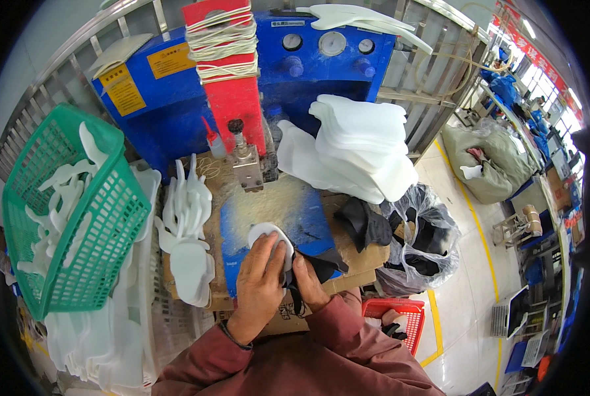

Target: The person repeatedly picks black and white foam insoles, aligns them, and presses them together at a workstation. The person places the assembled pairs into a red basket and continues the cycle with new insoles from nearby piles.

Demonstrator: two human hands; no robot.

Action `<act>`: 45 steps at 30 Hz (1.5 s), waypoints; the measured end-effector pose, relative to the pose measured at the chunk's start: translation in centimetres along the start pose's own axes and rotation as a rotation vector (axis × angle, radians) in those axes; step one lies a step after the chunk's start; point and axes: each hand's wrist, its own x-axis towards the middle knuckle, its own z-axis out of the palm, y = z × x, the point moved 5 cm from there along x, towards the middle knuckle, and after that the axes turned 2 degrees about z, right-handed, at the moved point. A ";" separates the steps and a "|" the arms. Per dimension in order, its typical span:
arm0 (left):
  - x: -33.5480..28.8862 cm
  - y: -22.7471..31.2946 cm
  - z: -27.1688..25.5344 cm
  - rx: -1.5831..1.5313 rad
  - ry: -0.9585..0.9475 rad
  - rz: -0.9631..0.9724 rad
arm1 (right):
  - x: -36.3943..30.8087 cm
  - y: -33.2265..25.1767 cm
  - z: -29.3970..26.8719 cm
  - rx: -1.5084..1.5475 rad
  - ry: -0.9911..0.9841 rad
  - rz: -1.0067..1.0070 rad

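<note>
My left hand (260,284) has its fingers pressed over a rounded white pad (263,229), which looks like foam, above the blue work plate. Close beside it, my right hand (310,285) is closed on a black shaped piece (326,265) whose edge meets the white pad; my fingers hide part of the join. The blue plate (239,229), dusted with pale residue, lies under the metal head (247,168) of a machine with a red arm (232,105). That arm is wound with white cord.
Stacked white foam sheets (361,132) and black pieces (362,223) sit to the right. Narrow white pieces (188,198) lie left, by a green basket (90,247). A plastic bag (450,261) of black pieces stands at right, above a red basket (413,323). Behind is a blue machine (159,122).
</note>
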 end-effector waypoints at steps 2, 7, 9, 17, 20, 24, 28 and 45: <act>-0.1 0.0 0.1 -0.022 0.017 -0.001 | -0.1 -0.4 0.1 -0.079 -0.004 -0.005; 0.0 -0.2 0.0 -0.021 -0.002 0.046 | -0.2 -1.4 0.4 -0.227 0.005 -0.117; 0.1 -1.0 -0.2 -0.260 -0.018 -0.012 | -0.3 -0.8 -0.2 -0.168 0.088 0.025; -3.5 -6.4 1.5 -0.880 -0.031 -0.899 | -1.0 -0.4 -0.7 0.841 0.128 0.157; -4.3 -6.1 2.1 -0.946 0.018 -0.853 | -1.2 0.6 -0.9 0.691 0.260 0.277; -4.4 -6.2 2.1 -0.921 0.032 -0.828 | -1.2 0.6 -0.7 0.693 0.233 0.231; -3.6 -6.2 1.5 -0.718 0.046 -0.790 | -1.4 -0.1 -0.4 0.683 0.176 0.171; -4.2 -7.7 3.5 -0.880 -0.028 -0.889 | -1.8 0.7 0.0 0.666 0.210 0.343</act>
